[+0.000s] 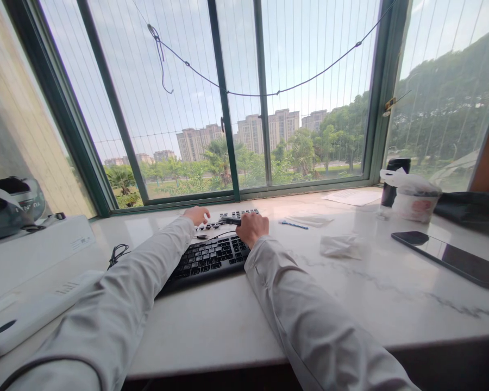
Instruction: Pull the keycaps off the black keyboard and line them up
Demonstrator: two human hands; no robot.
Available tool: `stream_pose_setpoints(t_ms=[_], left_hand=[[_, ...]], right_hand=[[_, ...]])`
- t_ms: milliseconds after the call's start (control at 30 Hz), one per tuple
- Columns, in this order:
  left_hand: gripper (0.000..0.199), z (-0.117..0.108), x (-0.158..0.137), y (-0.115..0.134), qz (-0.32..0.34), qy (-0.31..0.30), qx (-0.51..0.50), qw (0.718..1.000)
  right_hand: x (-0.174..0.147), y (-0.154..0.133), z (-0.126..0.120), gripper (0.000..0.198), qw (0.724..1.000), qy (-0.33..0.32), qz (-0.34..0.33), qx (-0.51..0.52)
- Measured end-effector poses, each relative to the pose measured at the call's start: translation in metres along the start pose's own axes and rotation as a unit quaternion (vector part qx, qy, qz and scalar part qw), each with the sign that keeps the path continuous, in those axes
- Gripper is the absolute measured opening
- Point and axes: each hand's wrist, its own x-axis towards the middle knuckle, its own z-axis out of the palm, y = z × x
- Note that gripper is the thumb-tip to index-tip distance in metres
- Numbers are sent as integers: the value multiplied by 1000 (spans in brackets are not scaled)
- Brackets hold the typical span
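Observation:
A black keyboard (212, 256) lies on the white marbled counter between my forearms. My right hand (253, 228) is closed round a short black tool (231, 220) above the keyboard's far right part; its tip points left, and I cannot make out its kind. Beyond the keyboard, small dark pieces that look like loose keycaps (246, 213) lie in rows. My left hand (197, 215) is just left of these pieces, fingers apart, with nothing visible in it. A thin black cable (224, 234) with a dark plug-like end lies behind the keyboard.
Right of my hands lie a blue pen (294, 225), crumpled tissue (340, 247) and a phone (452, 258). A bagged tub (415, 203) and black bottle (397, 168) stand farther back. At left, a white box (36, 244) bears a helmet (12, 206). Windows (236, 108) border the counter.

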Motion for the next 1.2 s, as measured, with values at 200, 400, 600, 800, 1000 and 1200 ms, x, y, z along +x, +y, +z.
stream_pose_setpoints(t_ms=[200,400,600,800,1000,1200], left_hand=[[32,-24,-24,-2,19,39,3,999],[29,-48,-90,-15,118,59,4,991],[34,-39,-153,-32,222,69,-89,968],[35,3,-168,-32,174,195,-131,956],[34,6,-169,-37,213,192,-204,936],[41,5,-168,-38,308,60,-375,873]], right_hand=[[-2,-5,-1,25,999,23,-28,-7],[-7,-11,-1,27,999,26,-40,-16],[-14,-21,-3,29,998,20,-52,-27],[-22,-33,-2,27,997,33,-72,-19],[-26,-44,2,31,989,44,-76,119],[-31,-59,11,53,849,-31,-47,525]])
